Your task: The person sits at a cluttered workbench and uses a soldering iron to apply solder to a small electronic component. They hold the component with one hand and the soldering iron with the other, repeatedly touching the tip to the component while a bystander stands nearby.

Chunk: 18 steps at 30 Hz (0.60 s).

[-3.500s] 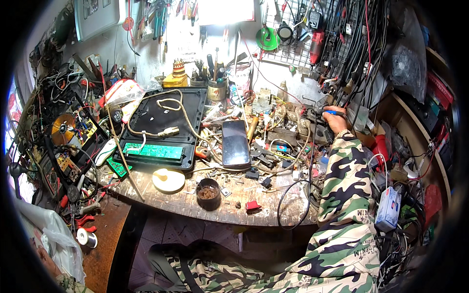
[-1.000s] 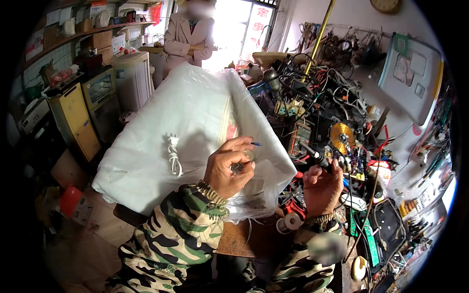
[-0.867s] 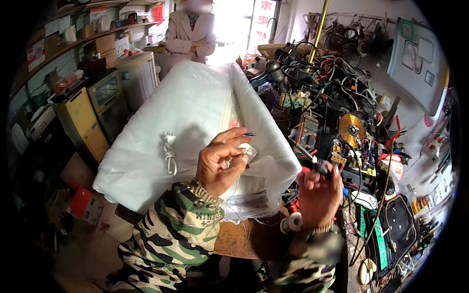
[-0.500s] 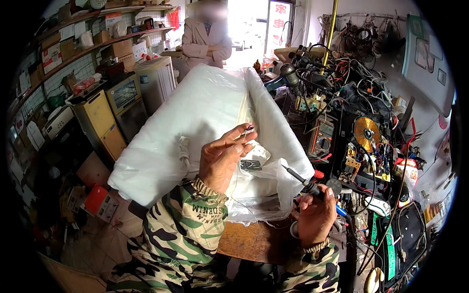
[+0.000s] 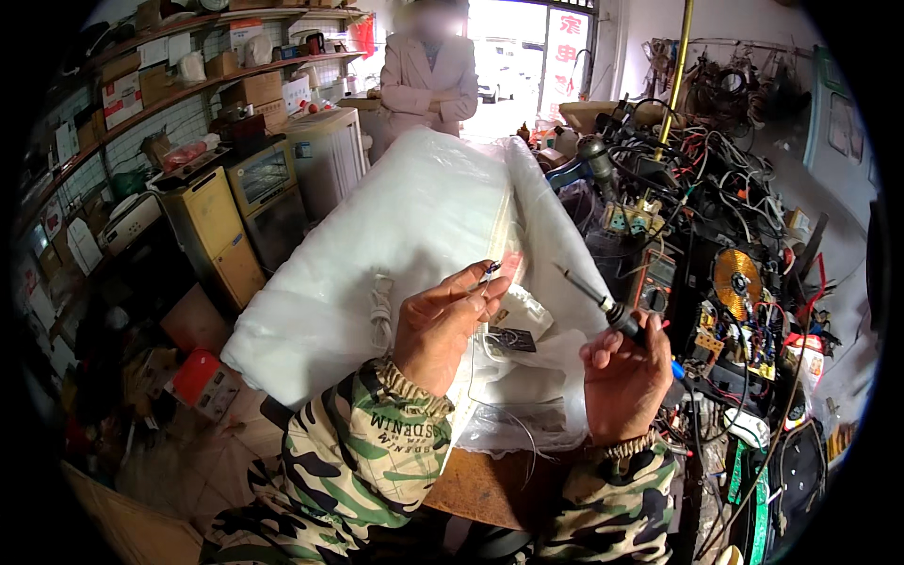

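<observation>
Near the middle, my left hand (image 5: 435, 331) pinches a tiny dark part with thin wires (image 5: 492, 268) between thumb and fingertips. One thin pale wire trails down from it toward the table. My right hand (image 5: 626, 384) grips a soldering iron (image 5: 619, 317) by its black handle. The iron's metal tip points up and to the left, about level with the tiny part but apart from it. Below and beyond both hands spreads a large white padded bundle in clear plastic (image 5: 348, 235). On it, near my left fingers, rest a small dark panel (image 5: 511, 340) and a white fitting (image 5: 524, 311).
A bundled white cord (image 5: 380, 311) lies on the padding. The wooden tabletop (image 5: 482, 487) shows in front. At right are tangled cables, a multimeter (image 5: 653, 282) and a copper coil (image 5: 736, 284). A person with folded arms (image 5: 426, 85) stands beyond. Small cabinets (image 5: 212, 226) line the left.
My right hand has lifted the soldering iron, bringing its tip up level with the tiny part. My left hand keeps its pinch, slightly lower. The whole view has shifted a little.
</observation>
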{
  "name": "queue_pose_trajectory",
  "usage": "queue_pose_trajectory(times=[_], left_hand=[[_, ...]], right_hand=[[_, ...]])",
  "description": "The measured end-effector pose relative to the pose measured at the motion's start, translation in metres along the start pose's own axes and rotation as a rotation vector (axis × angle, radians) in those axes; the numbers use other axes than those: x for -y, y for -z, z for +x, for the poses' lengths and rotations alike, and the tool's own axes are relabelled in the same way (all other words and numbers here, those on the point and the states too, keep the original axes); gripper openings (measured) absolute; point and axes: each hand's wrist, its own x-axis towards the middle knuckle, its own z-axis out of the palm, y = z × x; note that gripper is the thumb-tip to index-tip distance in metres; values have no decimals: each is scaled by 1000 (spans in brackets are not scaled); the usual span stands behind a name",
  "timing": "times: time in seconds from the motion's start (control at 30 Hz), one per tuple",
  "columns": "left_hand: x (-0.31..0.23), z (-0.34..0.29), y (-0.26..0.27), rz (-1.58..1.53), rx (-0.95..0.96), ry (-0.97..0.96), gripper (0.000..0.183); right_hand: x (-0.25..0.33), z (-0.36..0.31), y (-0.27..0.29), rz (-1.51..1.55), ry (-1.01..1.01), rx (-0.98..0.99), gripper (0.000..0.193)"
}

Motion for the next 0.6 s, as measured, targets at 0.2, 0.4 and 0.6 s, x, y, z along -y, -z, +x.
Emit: queue_pose_trajectory(times=[0.2,0.4,0.6], left_hand=[[7,1,9,53,-11,-48,26],[9,3,6,133,-94,-66,25],[14,4,11,120,-80,-106,24]], right_hand=[[-14,-6,8,-23,-68,25,34],[-21,-6,11,-23,-70,95,38],[-25,-7,13,-46,-104,123,38]])
